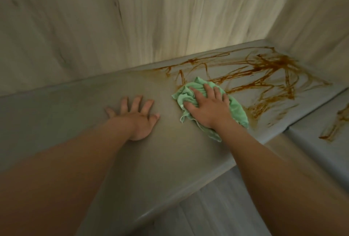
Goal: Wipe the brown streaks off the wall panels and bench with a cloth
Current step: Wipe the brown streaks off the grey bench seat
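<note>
One crumpled mint-green cloth [237,108]; two bare hands, the right hand [209,108] upon it, the left hand [137,117] beside it; two patches of brown streaks [272,69] to its right.

We note a grey bench [170,160]. A crumpled green cloth [238,111] lies pressed under our right hand [209,109], brown streaks [272,69] beyond it. Our left hand [136,118] rests flat alongside.
</note>
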Demonstrator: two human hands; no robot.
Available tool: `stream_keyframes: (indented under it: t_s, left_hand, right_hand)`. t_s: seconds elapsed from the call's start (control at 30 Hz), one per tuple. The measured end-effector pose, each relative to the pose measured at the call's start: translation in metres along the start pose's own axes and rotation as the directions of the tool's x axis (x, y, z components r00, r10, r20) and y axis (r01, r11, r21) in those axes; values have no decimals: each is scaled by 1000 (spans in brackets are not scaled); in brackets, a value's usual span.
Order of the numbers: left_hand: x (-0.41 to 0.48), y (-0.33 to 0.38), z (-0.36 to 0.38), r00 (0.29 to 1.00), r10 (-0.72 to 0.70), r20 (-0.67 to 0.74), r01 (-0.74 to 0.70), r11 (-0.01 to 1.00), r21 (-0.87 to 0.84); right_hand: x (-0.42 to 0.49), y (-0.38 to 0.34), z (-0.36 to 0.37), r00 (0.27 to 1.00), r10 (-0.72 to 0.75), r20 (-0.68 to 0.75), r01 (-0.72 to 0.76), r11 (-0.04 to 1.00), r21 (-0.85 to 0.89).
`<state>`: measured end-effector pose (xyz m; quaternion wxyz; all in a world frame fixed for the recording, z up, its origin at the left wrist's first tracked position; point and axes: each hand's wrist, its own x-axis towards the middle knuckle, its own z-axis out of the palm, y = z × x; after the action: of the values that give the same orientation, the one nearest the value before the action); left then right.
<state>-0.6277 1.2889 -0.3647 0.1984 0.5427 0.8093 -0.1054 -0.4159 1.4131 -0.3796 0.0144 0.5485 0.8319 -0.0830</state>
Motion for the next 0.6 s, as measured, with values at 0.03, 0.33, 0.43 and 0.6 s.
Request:
stream_keyframes:
  t_s: [0.03,0.33,0.43,0.6]
  left_hand:
    - [2,0,-2,1000,-4,17,4,1000,0]
    - [6,-2,2,999,10,33,-10,1000,1]
    - [5,-2,2,999,9,34,-9,1000,-7]
    - [6,-2,3,999,13,35,-13,1000,-10]
  right_hand:
    - [10,-7,0,999,-54,-9,54,999,-1]
    - [112,-10,-16,1000,-11,10,11,1000,-6]
    - [143,-18,-20,1000,31,0,-31,999,20]
    - [170,-39,-20,985,171,-27,-169,983,69]
